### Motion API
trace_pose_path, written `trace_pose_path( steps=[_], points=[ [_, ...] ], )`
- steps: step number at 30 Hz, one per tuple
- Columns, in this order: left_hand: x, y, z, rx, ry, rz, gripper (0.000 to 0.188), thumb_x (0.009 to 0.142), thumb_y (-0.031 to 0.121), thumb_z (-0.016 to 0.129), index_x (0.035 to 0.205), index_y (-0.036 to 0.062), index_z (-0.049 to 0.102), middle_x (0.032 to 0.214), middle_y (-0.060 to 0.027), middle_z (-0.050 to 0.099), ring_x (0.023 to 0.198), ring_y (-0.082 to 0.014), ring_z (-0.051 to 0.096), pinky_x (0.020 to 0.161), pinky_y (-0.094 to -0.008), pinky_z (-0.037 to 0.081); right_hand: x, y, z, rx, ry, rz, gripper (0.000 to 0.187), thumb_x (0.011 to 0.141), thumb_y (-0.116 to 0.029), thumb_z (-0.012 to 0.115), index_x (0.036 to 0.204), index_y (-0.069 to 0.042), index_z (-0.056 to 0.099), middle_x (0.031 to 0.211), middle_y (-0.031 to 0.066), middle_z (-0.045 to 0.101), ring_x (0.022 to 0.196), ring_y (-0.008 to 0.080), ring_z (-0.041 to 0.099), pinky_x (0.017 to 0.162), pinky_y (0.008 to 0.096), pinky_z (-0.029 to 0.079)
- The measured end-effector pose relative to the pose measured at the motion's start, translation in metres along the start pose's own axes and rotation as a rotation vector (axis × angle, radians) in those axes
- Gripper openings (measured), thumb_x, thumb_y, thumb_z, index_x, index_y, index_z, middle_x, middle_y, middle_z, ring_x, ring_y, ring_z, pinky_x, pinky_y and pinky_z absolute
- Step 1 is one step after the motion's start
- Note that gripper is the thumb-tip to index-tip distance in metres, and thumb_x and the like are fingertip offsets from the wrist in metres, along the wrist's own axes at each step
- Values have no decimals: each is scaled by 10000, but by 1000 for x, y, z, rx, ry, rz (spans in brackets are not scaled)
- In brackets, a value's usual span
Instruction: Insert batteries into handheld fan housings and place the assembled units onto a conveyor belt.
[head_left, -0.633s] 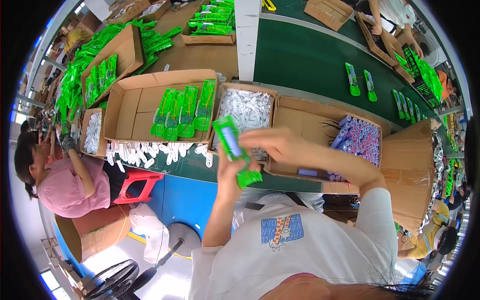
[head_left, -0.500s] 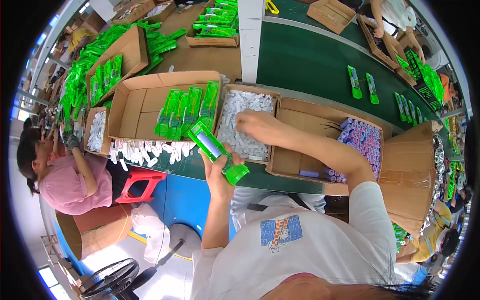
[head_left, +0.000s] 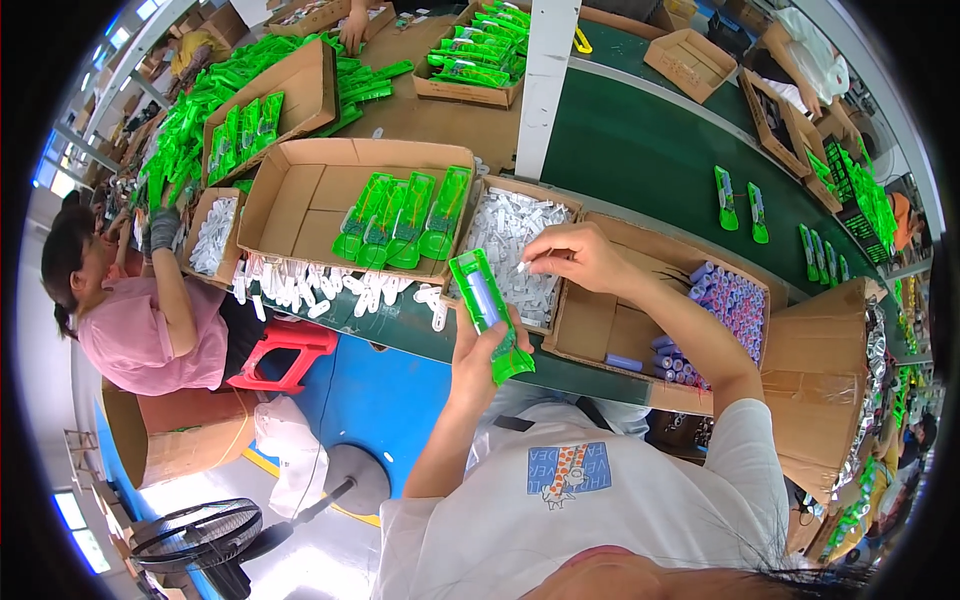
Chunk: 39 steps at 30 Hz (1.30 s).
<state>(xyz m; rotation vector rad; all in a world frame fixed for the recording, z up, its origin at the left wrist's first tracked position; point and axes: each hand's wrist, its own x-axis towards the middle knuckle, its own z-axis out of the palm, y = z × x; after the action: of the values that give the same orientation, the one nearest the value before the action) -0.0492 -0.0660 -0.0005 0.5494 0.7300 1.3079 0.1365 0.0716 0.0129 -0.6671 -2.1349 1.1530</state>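
A carton [head_left: 300, 205] of green shells [head_left: 412, 220] sits at left; the left hand [head_left: 474, 358] grips another shell [head_left: 499, 298], purple cell [head_left: 481, 297] inside, near a box [head_left: 530, 187] of white parts [head_left: 500, 235]; the right hand [head_left: 578, 256], above them, pinches what seems one white part [head_left: 521, 267]; rightward, purple cells [head_left: 728, 305] crowd another carton [head_left: 590, 315].

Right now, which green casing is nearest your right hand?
The green casing in the left hand; the four casings in the cardboard box lie farther from the right hand.

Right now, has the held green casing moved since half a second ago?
Yes, the green casing moved right, away from the cardboard tray, toward the box of white pieces.
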Motion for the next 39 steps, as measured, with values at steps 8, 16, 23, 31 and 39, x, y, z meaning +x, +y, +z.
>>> trace_pose_path(
  steps=[8, 16, 23, 31, 39],
  points=[
    [5, -8, 4, 234, -30, 40, 326, 970, 123, 479, 1239, 80, 301, 1005, -105, 541, 751, -193, 602, 660, -324, 508, -4, -28, 1, 287, 110, 242, 237, 881, -25, 638, 1118, -27, 642, 805, 7, 617, 718, 61, 566, 640, 220, 481],
    [5, -1, 11, 222, -111, -205, 346, 974, 178, 481, 1272, 93, 327, 968, -127, 569, 676, -212, 612, 581, -323, 509, 5, -30, 13, 377, 135, 304, 226, 925, -81, 587, 1149, -53, 607, 730, -26, 528, 649, 39, 479, 582, 213, 404],
    [3, -4, 18, 180, -98, -106, 314, 989, 153, 466, 1239, 58, 301, 910, -104, 552, 679, -184, 596, 605, -298, 504, -5, -30, 19, -16, 306, 168, 133, 899, -128, 658, 868, -46, 558, 719, -15, 575, 627, 37, 523, 524, 199, 391],
    [10, -10, 10, 355, -293, -46, 363, 998, 170, 461, 1291, 66, 274, 926, -107, 534, 646, -160, 578, 587, -282, 496, -16, -34, 21, -12, 399, 207, 143, 884, -137, 682, 868, -30, 589, 764, 25, 624, 642, 35, 536, 511, 200, 403],
    [49, 47, -4, 535, -464, 59, 380, 963, 114, 539, 1332, 35, 495, 1121, -113, 609, 1007, -198, 609, 851, -321, 495, -27, 5, -71, -12, 382, 318, 152, 965, -137, 539, 1061, -60, 629, 931, 6, 637, 773, 74, 561, 680, 214, 457]
  ],
)
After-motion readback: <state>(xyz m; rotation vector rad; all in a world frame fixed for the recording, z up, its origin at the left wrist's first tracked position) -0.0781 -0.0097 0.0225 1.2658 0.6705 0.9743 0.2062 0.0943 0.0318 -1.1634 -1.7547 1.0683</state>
